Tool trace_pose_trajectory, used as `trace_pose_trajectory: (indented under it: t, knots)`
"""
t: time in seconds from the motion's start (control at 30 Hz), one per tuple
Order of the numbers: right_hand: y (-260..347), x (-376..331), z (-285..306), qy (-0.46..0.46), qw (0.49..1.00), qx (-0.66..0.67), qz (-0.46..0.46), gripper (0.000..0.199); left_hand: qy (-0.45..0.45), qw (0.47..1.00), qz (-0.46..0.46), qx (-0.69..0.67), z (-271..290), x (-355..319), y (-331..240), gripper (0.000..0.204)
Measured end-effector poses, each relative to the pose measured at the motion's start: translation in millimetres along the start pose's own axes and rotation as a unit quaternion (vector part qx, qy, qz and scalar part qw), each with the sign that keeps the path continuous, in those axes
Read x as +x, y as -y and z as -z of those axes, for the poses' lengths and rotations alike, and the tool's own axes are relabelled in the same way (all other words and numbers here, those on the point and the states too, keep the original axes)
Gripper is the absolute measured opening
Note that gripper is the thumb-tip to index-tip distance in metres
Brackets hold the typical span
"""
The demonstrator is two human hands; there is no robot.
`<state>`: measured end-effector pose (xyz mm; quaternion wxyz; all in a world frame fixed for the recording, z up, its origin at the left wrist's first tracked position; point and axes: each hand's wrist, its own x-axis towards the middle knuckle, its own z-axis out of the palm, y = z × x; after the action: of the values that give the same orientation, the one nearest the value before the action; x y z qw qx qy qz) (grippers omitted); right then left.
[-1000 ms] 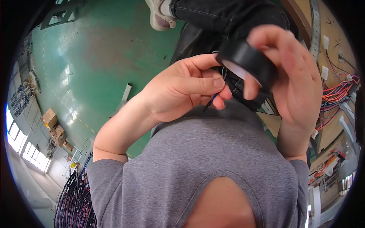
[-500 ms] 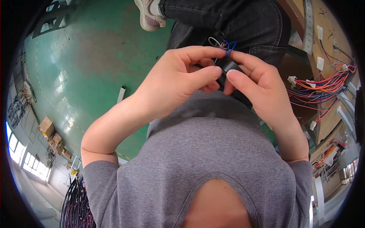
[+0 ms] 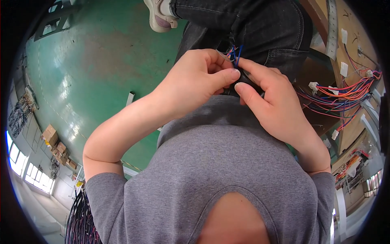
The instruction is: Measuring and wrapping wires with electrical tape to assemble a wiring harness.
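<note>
L fingers [image 3: 230,75] pinch wires [image 3: 233,54], R fingers [image 3: 245,90] hold blk tape [image 3: 252,82].

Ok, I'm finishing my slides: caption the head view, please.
Left hand and right hand, close together, hold blue wires and black tape over black jeans.

No readable text, labels or signs. Ruler [image 3: 332,32] on wooden board [image 3: 353,25] shows markings, too small to read.
</note>
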<state>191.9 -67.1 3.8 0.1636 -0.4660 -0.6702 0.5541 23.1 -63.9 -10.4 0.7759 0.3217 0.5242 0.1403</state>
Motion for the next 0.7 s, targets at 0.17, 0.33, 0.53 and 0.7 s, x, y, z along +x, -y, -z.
trace_pose_trajectory:
  t: [0.17,0.33,0.53,0.7]
  knots:
    - [-6,-3,-1,-0.026,0.999,-0.035,0.011,0.024,0.044,0.995,0.033,-0.089,3,5,0,0.013]
    - [1,-5,4,0.011,0.996,-0.022,-0.091,0.02,0.079,0.985,0.044,-0.145,0,-1,-3,0.015]
    - [-6,-2,-1,0.014,0.977,0.168,-0.129,0.014,0.0,0.996,-0.017,-0.087,-6,-4,-1,0.019]
    - [-4,0,9,0.082,0.978,0.114,-0.154,0.015,0.048,0.998,0.015,0.035,-4,-5,-2,0.022]
